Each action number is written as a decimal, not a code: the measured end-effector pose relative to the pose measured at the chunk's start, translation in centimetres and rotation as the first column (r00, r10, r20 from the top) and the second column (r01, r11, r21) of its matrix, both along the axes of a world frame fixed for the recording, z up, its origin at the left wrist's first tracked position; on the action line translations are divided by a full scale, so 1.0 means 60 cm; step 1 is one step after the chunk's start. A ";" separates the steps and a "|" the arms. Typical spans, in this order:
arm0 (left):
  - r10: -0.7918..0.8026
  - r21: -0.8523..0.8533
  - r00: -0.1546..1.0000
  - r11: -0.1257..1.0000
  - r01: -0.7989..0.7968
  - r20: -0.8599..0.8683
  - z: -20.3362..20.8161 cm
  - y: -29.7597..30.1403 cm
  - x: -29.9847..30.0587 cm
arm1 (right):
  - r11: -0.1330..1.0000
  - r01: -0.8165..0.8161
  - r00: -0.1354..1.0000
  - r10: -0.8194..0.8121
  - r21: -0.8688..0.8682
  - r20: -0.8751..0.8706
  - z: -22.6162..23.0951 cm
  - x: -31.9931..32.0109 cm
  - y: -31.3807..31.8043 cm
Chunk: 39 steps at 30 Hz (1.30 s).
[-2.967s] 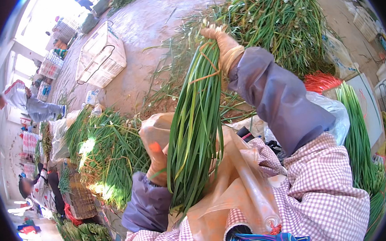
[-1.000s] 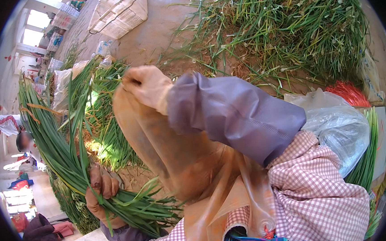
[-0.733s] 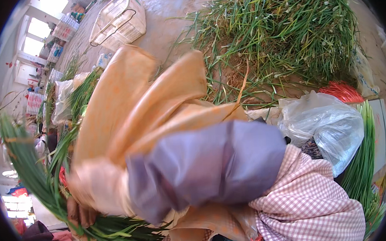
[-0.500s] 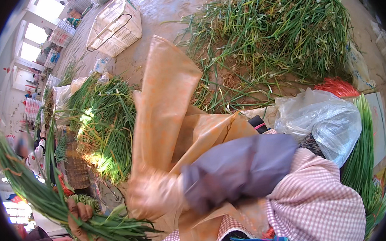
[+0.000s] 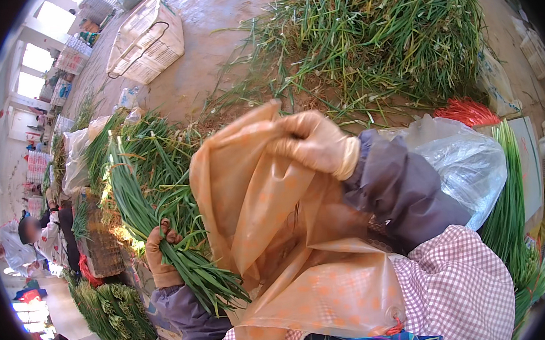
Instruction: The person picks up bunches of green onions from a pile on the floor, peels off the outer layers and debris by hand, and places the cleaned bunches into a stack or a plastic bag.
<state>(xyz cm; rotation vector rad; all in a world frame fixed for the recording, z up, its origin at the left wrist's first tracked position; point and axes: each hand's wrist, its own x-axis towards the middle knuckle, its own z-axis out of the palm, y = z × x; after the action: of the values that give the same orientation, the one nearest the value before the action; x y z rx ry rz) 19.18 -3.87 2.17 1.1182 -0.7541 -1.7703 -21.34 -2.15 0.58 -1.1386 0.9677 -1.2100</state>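
- Head view, left side: the left hand (image 5: 159, 252), in a tan glove, is wrapped tight around a bundle of long green chives (image 5: 157, 232). It grips low on the stalks, so the cut ends fan out toward the person's lap and the leaf tips run up and away to the left.
- Head view, centre: the right hand (image 5: 312, 143), also in a tan glove, is lifted in front of the chest. Its fingers pinch the top fold of a translucent orange plastic apron (image 5: 277, 233), pulling the sheet up so that it stands between the two hands.
- Step in hand, as a judgement: the apron is being tugged clear or straightened while the bunch is held off to the side. The next move likely calls for letting the sheet drop flat and bringing the freed right hand back to the bunch.
- Around them: a big loose heap of chives (image 5: 377, 42) on the concrete floor ahead, a white wire basket (image 5: 146, 40) beyond it, and a clear plastic bag (image 5: 468, 162) just right of the raised forearm. A red bunch of rubber bands (image 5: 467, 112) lies behind the bag.
- Hard to make out: the apron hides the lap and whatever lies under it. The left thumb is covered by stalks. Whether a tie already circles the bunch cannot be told. The other people at the far left edge are small and bent by the lens.
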 end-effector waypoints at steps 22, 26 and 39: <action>-0.028 0.145 0.986 0.988 0.052 -0.163 0.051 -0.138 -0.198 | 0.800 -0.031 0.543 0.517 0.599 -0.662 -0.591 -0.009 -0.129; -0.012 0.255 0.991 0.966 0.046 -0.134 0.073 -0.195 -0.249 | 0.882 0.154 0.606 0.272 0.445 -0.747 -0.616 -0.091 -0.357; -0.297 0.193 0.954 0.939 0.284 0.044 0.121 -0.344 -0.381 | 0.785 -0.563 0.747 0.349 0.259 0.565 -0.284 -0.141 -0.310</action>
<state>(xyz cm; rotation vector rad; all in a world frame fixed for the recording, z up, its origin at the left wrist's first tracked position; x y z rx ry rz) -3.69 -24.51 9.45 1.2500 -0.8465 -2.0923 -29.81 -20.76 -16.48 -0.6180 0.4601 -0.7594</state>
